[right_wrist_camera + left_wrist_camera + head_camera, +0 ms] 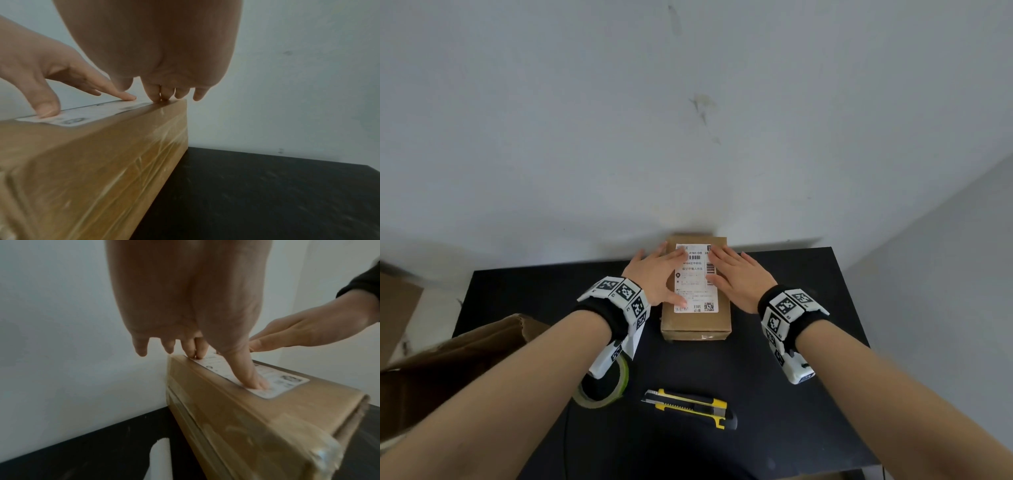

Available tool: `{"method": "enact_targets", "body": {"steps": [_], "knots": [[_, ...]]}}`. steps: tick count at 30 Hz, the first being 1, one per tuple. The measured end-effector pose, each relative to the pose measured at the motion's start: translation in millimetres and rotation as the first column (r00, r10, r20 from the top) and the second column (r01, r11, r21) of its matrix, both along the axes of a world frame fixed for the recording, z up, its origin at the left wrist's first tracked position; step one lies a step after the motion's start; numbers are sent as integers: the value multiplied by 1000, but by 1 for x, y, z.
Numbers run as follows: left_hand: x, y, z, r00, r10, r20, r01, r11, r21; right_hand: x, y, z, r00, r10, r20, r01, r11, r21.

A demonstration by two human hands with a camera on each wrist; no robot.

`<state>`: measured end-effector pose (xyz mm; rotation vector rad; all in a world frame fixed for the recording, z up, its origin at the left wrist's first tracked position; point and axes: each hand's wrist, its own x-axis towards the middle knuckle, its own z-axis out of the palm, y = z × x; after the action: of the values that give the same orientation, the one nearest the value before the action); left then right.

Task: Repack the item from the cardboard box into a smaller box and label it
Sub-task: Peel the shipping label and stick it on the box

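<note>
A small taped cardboard box (697, 323) stands on the black table (774, 394) near the wall. A white shipping label (697, 291) lies flat on its top. My left hand (654, 277) rests on the label's left side with straight fingers, its thumb (249, 376) pressing the label's near part. My right hand (736, 274) lies flat on the label's right edge, fingers (158, 94) straight and touching the box top near its far edge. The box (257, 426) and the box (92, 162) show clear tape along their sides. What is inside is hidden.
A larger open cardboard box (448, 370) sits at the table's left edge. A roll of tape (604, 390) lies under my left wrist. A yellow and black utility knife (691, 407) lies in front of the small box. The wall (688, 137) is right behind.
</note>
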<state>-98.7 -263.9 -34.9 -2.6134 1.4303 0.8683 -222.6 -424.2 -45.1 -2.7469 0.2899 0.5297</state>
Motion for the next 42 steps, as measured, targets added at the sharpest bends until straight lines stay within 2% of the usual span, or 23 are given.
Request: {"method": "enact_targets", "body": {"steps": [9, 16, 20, 25, 31, 38, 42], "knots": [[10, -7, -2, 999, -8, -33, 9, 999, 35, 23, -7, -3, 999, 34, -22, -34, 999, -25], [7, -3, -4, 999, -15, -35, 16, 999, 35, 29, 11, -6, 988, 149, -24, -150, 989, -17], [2, 1, -5, 1000, -19, -24, 20, 999, 50, 17, -2, -7, 993, 117, -24, -118, 992, -51], [-18, 16, -6, 991, -91, 95, 88, 996, 36, 10, -4, -7, 998, 50, -47, -53, 997, -55], [-51, 50, -10, 976, -169, 140, 164, 985, 45, 7, 7, -3, 999, 16, -46, -18, 999, -46], [-65, 53, -11, 957, -132, 258, 126, 991, 40, -21, 43, -3, 995, 98, -16, -99, 995, -34], [-79, 56, -18, 957, -71, 280, 68, 998, 17, -46, 67, -5, 991, 133, 0, -133, 990, -40]]}}
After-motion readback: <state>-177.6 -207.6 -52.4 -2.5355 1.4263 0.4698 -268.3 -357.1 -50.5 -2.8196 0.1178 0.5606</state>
